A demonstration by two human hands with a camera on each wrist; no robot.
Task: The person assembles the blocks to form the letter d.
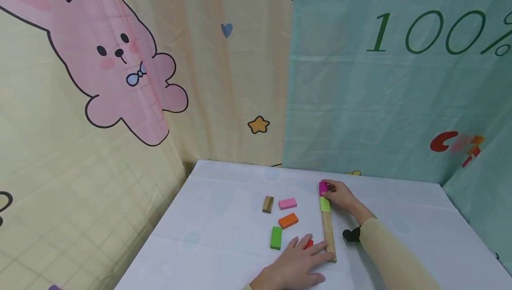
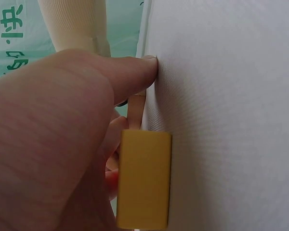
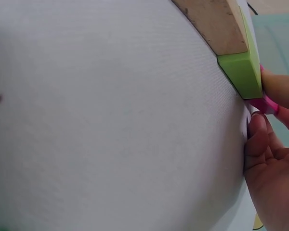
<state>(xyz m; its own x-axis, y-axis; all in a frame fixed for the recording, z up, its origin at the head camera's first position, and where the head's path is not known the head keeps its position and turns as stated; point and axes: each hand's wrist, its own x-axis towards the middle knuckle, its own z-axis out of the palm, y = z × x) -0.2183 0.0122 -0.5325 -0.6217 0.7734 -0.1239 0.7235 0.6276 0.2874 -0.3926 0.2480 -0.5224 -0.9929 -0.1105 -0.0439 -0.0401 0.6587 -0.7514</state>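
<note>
Nearest, the left hand [image 1: 296, 263] lies with fingers spread, two of them reaching over the near end of a straight row [image 1: 327, 222]; a light touch there should serve as a stop, whereas heavy pressure could skew it. A red block [image 1: 309, 244] shows partly beneath this hand, and a yellow block [image 2: 144, 180] appears close to it in the left wrist view; both are best left unbrushed. Farther along run the plain wooden section [image 1: 329, 232] and, abutting it, the lime block [image 1: 325, 204]. At the far end lies the magenta block [image 1: 323, 188], pinched by the thumb and fingers of the right hand [image 1: 341, 194]. Good alignment calls for squaring its end to the lime block and pushing lengthwise, never sideways.
</note>
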